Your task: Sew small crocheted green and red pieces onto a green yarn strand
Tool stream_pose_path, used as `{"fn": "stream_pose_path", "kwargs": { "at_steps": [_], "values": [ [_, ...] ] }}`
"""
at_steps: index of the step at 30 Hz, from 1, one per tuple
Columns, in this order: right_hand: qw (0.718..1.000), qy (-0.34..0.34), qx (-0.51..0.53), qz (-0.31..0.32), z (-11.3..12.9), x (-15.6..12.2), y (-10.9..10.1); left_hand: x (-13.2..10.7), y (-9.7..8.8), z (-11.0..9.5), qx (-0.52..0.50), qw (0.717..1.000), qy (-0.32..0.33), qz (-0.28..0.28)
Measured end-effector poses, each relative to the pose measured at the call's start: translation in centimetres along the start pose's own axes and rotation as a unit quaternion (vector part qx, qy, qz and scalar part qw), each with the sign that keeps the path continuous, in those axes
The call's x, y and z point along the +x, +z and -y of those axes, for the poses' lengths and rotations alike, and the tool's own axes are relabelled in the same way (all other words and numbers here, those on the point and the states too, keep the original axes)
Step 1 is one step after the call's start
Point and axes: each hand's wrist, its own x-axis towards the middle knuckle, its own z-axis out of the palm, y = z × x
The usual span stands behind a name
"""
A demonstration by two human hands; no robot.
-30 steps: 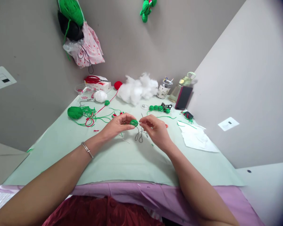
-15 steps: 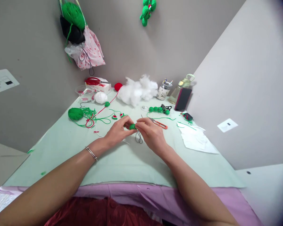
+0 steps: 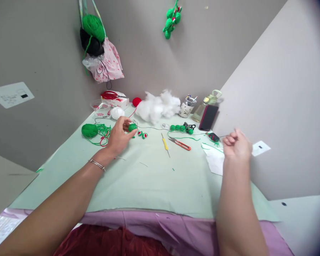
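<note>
My left hand (image 3: 122, 134) is closed on a small green crocheted ball (image 3: 132, 127), thumb and fingers around it. A thin dark thread (image 3: 154, 128) runs taut from the ball across the table to my right hand (image 3: 236, 144). That hand is raised at the right, its fingertips pinched on the thread; whether a needle is in the pinch is too small to tell. Just below the ball lie two small red, white and green crocheted pieces (image 3: 142, 134). A yellow-handled crochet hook (image 3: 164, 143) and orange thread snips (image 3: 180, 143) lie between my hands.
Behind are white stuffing (image 3: 158, 106), a red yarn ball (image 3: 136, 102), a white yarn ball (image 3: 117, 113) and a pen jar (image 3: 187, 107). A phone (image 3: 208, 118) leans on a bottle (image 3: 202, 106). Green yarn (image 3: 89, 130) lies left; several joined green balls (image 3: 181, 128) sit right of centre.
My right hand has swung away to the right, drawing the thread out straight. My left hand has shifted left and away from me with the green ball. The crochet hook is now uncovered.
</note>
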Motion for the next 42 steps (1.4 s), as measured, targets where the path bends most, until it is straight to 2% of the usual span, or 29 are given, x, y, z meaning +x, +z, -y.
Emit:
{"fn": "stream_pose_path", "kwargs": {
  "at_steps": [2,3,4,5,7,9,12,15,19,23,27,31,34,36,37,40,42],
  "values": [
    [0.999,0.016,0.017,-0.044,-0.4,-0.9,2.6,-0.6,0.4,-0.6,-0.026,0.998,0.035,0.039],
    [0.997,0.055,0.020,-0.053,-0.5,-1.5,4.3,-1.0,0.7,-0.9,-0.031,0.996,0.056,0.060],
    [0.995,0.089,0.011,-0.037,-0.5,-2.4,6.3,-1.3,0.9,-1.3,-0.031,0.994,0.075,0.078],
    [0.995,0.104,-0.011,-0.002,-0.5,-3.3,8.3,-1.7,1.2,-1.6,-0.029,0.991,0.088,0.097],
    [0.983,0.112,-0.081,0.119,-0.2,-5.5,12.1,-2.4,1.6,-2.1,-0.022,0.987,0.103,0.124],
    [0.965,0.076,-0.147,0.202,0.0,-7.5,14.9,-3.0,2.0,-2.5,-0.016,0.984,0.112,0.139],
    [0.946,0.025,-0.223,0.235,0.1,-9.2,16.9,-3.4,2.3,-2.7,-0.014,0.982,0.118,0.150],
    [0.949,0.018,-0.210,0.234,0.5,-9.0,16.5,-3.2,2.3,-2.5,-0.013,0.982,0.110,0.151],
    [0.960,0.093,-0.024,0.265,1.6,-7.1,13.6,-2.5,2.1,-1.7,-0.019,0.989,0.085,0.117],
    [0.943,0.091,0.112,0.299,2.9,-5.8,10.4,-1.8,1.9,-1.0,-0.038,0.994,0.070,0.072],
    [0.915,0.080,0.126,0.376,3.5,-6.2,8.3,-1.5,1.9,-0.7,-0.072,0.994,0.054,0.055],
    [0.886,-0.006,0.227,0.405,3.7,-7.4,6.2,-1.0,1.7,-0.3,-0.107,0.994,-0.010,0.030],
    [0.859,-0.059,0.266,0.433,4.1,-7.5,5.3,-0.9,1.6,-0.1,-0.153,0.986,-0.060,0.040],
    [0.856,-0.049,0.254,0.447,4.5,-7.0,5.5,-0.9,1.6,-0.3,-0.190,0.978,-0.064,0.055],
    [0.867,-0.031,0.229,0.441,4.8,-6.7,5.9,-1.0,1.6,-0.5,-0.211,0.973,-0.061,0.064],
    [0.919,0.054,0.046,0.389,5.5,-5.9,7.8,-1.5,1.8,-1.4,-0.277,0.954,-0.051,0.102],
    [0.936,0.091,-0.073,0.333,5.3,-5.8,9.5,-1.9,2.0,-2.0,-0.303,0.944,-0.037,0.122]
  ]
}}
